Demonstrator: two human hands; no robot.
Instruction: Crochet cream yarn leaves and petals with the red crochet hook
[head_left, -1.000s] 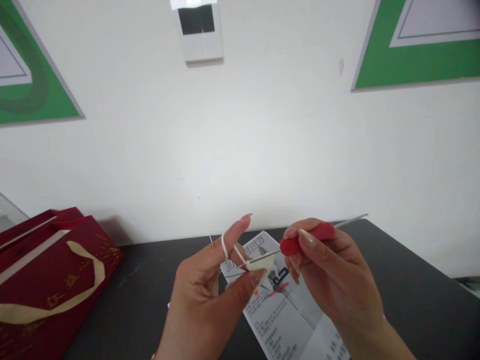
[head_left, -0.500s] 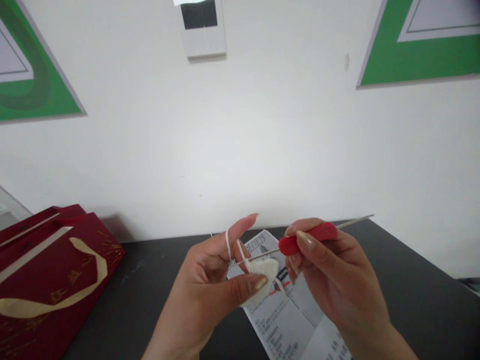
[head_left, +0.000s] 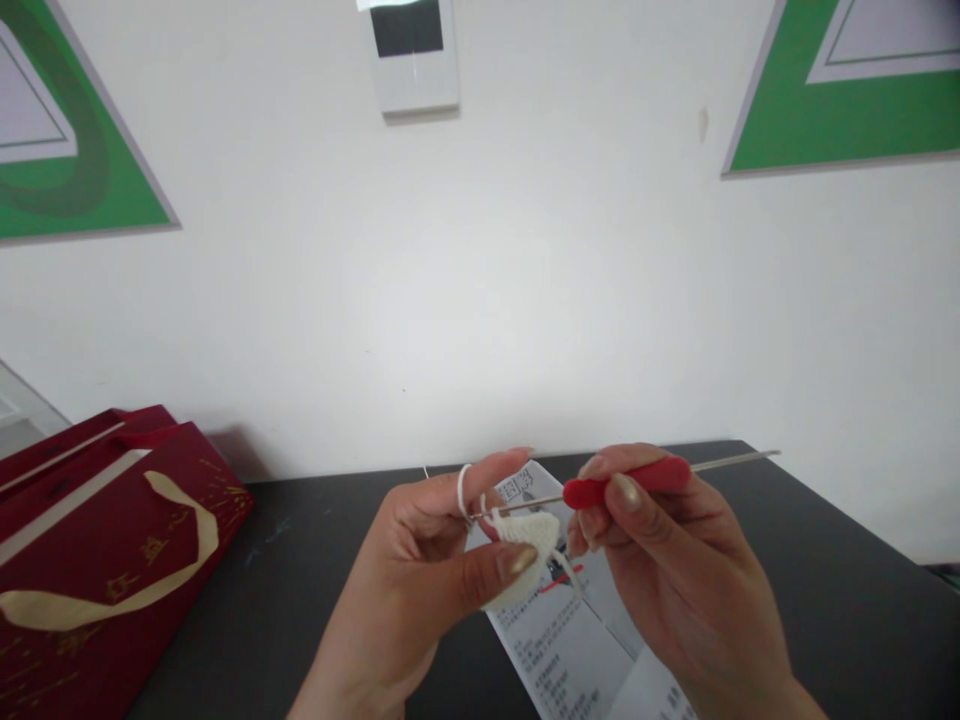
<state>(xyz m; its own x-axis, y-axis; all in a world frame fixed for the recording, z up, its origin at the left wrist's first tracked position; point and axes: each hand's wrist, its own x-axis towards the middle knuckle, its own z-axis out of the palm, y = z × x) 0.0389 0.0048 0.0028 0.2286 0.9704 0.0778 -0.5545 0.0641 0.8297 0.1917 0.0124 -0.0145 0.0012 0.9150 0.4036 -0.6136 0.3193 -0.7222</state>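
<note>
A soft white, ribbed, apparently crocheted piece [head_left: 534, 530] sits pinched in the left hand [head_left: 412, 565], the right hand [head_left: 679, 565] closed round a slim red-handled metal hook [head_left: 660, 475].

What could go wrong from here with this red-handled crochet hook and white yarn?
The white yarn looped round the index finger of the left hand might slip off and go slack.
The tip of the crochet hook, held in the right hand, is near that finger and could poke it.
The loose yarn tail hanging beside the crocheted piece might get caught.
</note>
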